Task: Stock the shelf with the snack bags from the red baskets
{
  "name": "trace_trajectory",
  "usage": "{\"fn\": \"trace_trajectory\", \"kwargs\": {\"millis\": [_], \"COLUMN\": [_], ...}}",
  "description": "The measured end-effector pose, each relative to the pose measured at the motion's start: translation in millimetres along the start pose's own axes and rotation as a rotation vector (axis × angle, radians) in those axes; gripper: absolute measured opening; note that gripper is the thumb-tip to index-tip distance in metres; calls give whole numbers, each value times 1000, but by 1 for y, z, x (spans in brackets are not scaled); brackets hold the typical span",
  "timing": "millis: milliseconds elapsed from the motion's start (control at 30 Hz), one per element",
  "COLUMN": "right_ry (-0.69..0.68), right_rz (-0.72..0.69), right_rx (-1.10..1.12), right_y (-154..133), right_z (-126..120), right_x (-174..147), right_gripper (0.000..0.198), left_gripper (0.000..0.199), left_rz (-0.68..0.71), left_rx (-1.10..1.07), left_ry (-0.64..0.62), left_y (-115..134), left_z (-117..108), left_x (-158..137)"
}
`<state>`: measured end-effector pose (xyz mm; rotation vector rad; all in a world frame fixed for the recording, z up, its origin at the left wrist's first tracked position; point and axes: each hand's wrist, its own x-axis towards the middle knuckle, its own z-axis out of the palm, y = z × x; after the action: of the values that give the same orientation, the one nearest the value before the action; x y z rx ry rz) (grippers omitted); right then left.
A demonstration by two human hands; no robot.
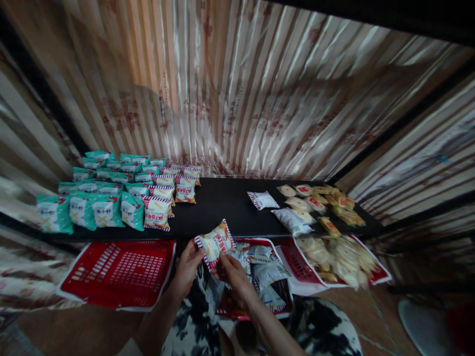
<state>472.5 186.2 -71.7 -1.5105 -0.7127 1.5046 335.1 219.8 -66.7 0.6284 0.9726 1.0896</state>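
Two-handed grip on the stripe-edged packet [218, 241], in front of the shelf [222, 203]. Matching packets [157, 213] stand up-left, nearer the left hand [189, 263], pinching the held one's left end. Long axis slants up-right; right hand [236, 275] probably pinches its lower edge, dim there.

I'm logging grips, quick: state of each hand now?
Left hand: closed, holding the striped-edge packet by its left end.
Right hand: closed, holding the same packet's lower edge.
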Motion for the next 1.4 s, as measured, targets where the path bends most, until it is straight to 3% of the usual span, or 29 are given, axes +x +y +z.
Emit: {"fn": "trace_trajectory", "kwargs": {"millis": [133, 233, 300, 400, 500, 633, 700, 833, 933, 1100, 1400], "right_ry": [45, 115, 71, -84, -216, -271, -226, -49, 40, 191, 257], "right_rz": [-343, -658, -814, -908, -879, -806, -757, -641, -564, -536, -548], "right_rx": [-561, -783, -885, -1045, -1159, -1143, -1066, -824, -702, -711, -737], "right_y": [-16, -38, -52, -68, -77, -80, -78, -68, -64, -65, -57], "right_z": [-17, -26, -28, -25, -18, -10, -8, 1, 16, 52, 98], "right_x": [8, 14, 19, 27, 31, 38, 46, 74, 97, 128, 155], "right_gripper": [45, 34, 34, 49, 51, 39, 36, 38, 39, 42, 39], "left_gripper": [60, 54, 49, 42, 38, 35, 35, 36, 33, 36, 47], "left_rz": [51, 90, 103, 166, 300, 444, 575, 820, 795, 654, 584], "left_rx": [19, 122, 230, 431, 673, 895, 958, 1004, 982, 904, 967], "left_ry": [36, 0, -47, -141, -233, -259, -149, 189, 179, 135, 209], "left_y": [15, 31, 42, 58, 73, 88, 91, 81, 58, 20, 5], "left_z": [-11, -20, -24, -25, -24, -20, -17, -12, -12, -22, -39], "left_x": [12, 19, 21, 22, 26, 32, 31, 23, 22, 41, 79]}}
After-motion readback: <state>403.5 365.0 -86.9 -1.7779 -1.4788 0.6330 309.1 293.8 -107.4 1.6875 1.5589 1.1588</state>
